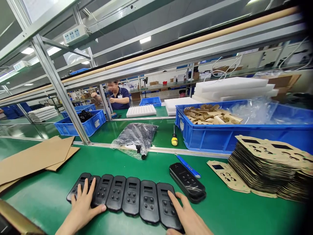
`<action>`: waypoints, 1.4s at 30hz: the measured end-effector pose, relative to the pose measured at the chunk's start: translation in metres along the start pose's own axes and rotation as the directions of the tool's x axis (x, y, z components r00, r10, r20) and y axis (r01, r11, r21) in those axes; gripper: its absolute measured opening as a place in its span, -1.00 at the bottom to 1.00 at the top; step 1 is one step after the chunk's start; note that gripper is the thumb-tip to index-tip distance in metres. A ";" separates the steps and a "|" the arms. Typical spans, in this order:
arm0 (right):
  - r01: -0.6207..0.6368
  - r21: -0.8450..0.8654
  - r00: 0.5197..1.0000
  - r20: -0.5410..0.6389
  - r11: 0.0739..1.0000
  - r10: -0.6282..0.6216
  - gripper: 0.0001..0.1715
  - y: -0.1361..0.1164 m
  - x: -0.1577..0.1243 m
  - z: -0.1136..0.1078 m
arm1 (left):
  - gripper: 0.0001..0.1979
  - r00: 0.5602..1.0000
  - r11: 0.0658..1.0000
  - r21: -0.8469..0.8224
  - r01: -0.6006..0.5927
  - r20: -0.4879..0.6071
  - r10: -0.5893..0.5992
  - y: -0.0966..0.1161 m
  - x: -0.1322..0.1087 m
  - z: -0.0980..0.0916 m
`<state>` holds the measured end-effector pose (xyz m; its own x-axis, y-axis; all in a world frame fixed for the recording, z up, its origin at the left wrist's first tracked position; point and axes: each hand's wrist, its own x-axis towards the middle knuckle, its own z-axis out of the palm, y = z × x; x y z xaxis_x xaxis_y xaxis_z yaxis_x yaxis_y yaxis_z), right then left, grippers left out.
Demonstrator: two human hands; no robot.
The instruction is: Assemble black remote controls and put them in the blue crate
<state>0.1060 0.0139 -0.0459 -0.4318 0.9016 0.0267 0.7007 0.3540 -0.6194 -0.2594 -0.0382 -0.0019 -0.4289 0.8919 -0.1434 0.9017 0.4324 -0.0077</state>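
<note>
Several black remote-control housings (132, 197) lie side by side in a row on the green table (232, 215). My left hand (81, 207) rests flat on the left end of the row, fingers spread. My right hand (187, 215) presses flat on the rightmost housing (167, 209), fingers stretched out. Two more black housings (187, 182) lie stacked just right of the row.
A tall stack of tan keypad overlay sheets (271, 164) and one loose sheet (227, 174) sit at right. Behind them are a blue bin (220, 137) of tan pieces, a blue pen (188, 166), a yellow-handled screwdriver (174, 137) and a plastic bag (135, 137). Cardboard (36, 156) lies left. A person sits beyond.
</note>
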 end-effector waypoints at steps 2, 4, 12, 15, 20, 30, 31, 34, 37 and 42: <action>-0.016 0.004 1.000 0.021 1.000 0.016 -0.08 -0.011 0.004 -0.001 | -0.05 0.999 1.000 -0.003 -0.021 -0.044 0.021 -0.010 0.008 0.007; -0.044 0.012 0.996 0.076 0.999 0.043 -0.01 -0.025 0.007 -0.008 | -0.08 0.996 1.000 0.009 -0.029 -0.085 0.030 -0.020 0.017 0.012; -0.036 -0.353 0.994 -0.110 0.935 -0.003 -0.43 -0.039 0.038 -0.072 | -0.24 0.913 0.973 0.069 -0.222 -0.336 0.233 0.021 0.038 -0.002; -0.159 -0.427 0.978 -0.188 0.890 0.085 -0.26 -0.024 0.046 -0.081 | -0.34 0.836 0.866 -0.045 -0.499 -0.290 0.466 0.081 0.024 -0.022; -0.188 -0.442 0.976 -0.183 0.877 0.117 -0.15 -0.004 0.037 -0.064 | -0.35 0.669 0.653 -0.160 -0.741 -0.271 0.693 0.166 0.005 -0.030; -0.102 -0.362 0.965 -0.263 0.927 0.004 -0.09 0.028 -0.015 -0.063 | -0.51 0.153 0.382 0.174 -0.908 -0.710 0.688 0.177 0.015 0.019; -0.124 -0.361 0.958 -0.285 0.924 0.017 -0.09 0.032 -0.025 -0.070 | -0.51 0.133 0.374 0.194 -0.907 -0.711 0.691 0.175 0.016 0.019; -0.218 -0.375 0.925 -0.373 0.901 0.069 -0.16 0.061 -0.060 -0.088 | -0.52 0.083 0.344 0.249 -0.905 -0.690 0.719 0.174 0.017 0.017; -0.332 -0.420 0.882 -0.455 0.845 0.121 -0.29 0.104 -0.094 -0.100 | -0.52 0.054 0.324 0.281 -0.903 -0.675 0.736 0.176 0.016 0.017; -0.410 -0.560 0.861 -0.498 0.720 0.103 -0.26 0.126 -0.105 -0.116 | -0.52 0.043 0.310 0.279 -0.909 -0.676 0.735 0.177 0.014 0.021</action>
<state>0.3054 -0.0072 -0.0360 -0.0167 0.9367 0.3498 0.9995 0.0244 -0.0178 -0.1049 0.0482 -0.0257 0.6072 0.4460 0.6576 0.6849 -0.7133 -0.1487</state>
